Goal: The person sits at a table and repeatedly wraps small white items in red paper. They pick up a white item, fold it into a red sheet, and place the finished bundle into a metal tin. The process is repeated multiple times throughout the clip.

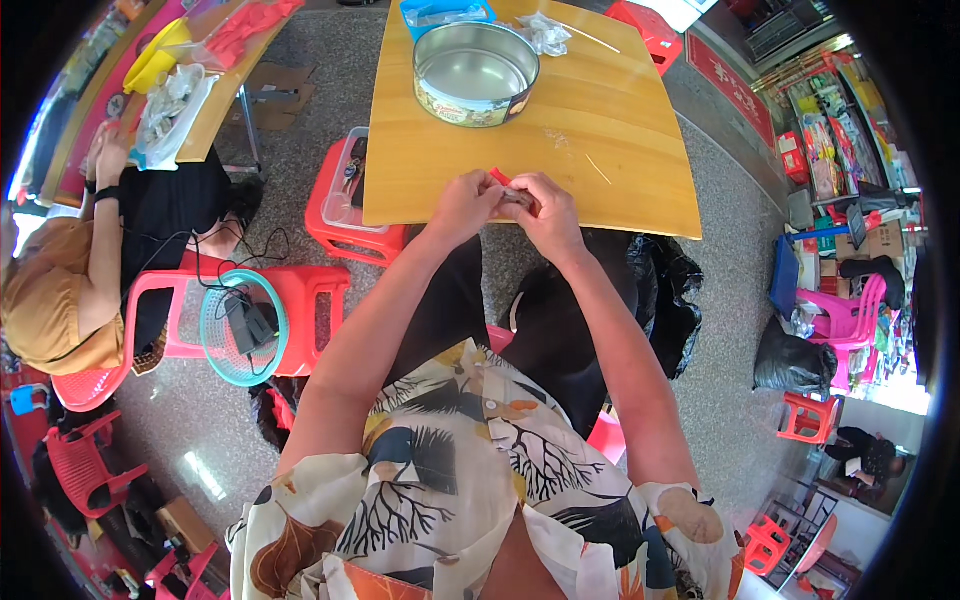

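My left hand (pixel 468 207) and my right hand (pixel 546 212) meet at the near edge of the wooden table (pixel 620 130), fingers closed and pressed together. Between the fingertips shows a small red piece (pixel 499 177). Beside it, a small grey-brown thing (pixel 518 198) sits in the fingers of my right hand; its kind cannot be made out. Most of what I hold is covered by my fingers. Beyond my hands stands a round metal tin (pixel 470 108) without a lid, its outside printed with colours and its bottom shiny.
A blue basket (pixel 445 14), a crumpled clear bag (pixel 543 34) and thin sticks lie on the table. Left of it, a red stool (pixel 335 225) bears a clear plastic box (pixel 350 180). Another person (pixel 75 280) works at a table at far left. A black bag (pixel 672 300) hangs at right.
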Motion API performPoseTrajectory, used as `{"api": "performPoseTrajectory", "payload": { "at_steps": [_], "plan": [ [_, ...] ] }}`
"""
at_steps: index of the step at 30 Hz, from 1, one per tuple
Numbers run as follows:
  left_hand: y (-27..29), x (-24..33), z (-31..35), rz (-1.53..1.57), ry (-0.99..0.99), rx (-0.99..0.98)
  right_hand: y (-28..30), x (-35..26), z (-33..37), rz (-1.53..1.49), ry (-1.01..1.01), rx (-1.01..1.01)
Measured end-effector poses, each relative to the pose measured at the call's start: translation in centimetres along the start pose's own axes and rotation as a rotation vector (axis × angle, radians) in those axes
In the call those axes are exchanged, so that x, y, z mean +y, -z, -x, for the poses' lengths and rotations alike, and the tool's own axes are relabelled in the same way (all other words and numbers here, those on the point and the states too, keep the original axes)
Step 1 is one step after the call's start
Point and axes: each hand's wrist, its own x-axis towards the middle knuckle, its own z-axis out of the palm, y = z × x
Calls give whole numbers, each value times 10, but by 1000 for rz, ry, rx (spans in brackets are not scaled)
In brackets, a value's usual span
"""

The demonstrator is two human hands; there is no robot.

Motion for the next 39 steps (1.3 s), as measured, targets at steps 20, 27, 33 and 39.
{"api": "performPoseTrajectory", "payload": {
  "at_steps": [20, 27, 33, 39],
  "plan": [
    [-1, 5, 3, 82, 81, -44, 1, 2, 12, -3, -12, 65],
    [-7, 10, 0, 394, 208, 13, 2, 12, 16, -120, -20, 84],
    [-6, 7, -5, 198, 165, -74, 3, 10, 16, -100, 20, 94],
    [-12, 9, -3, 244, 138, -99, 8, 8, 13, -73, -14, 21]
  ]
}}
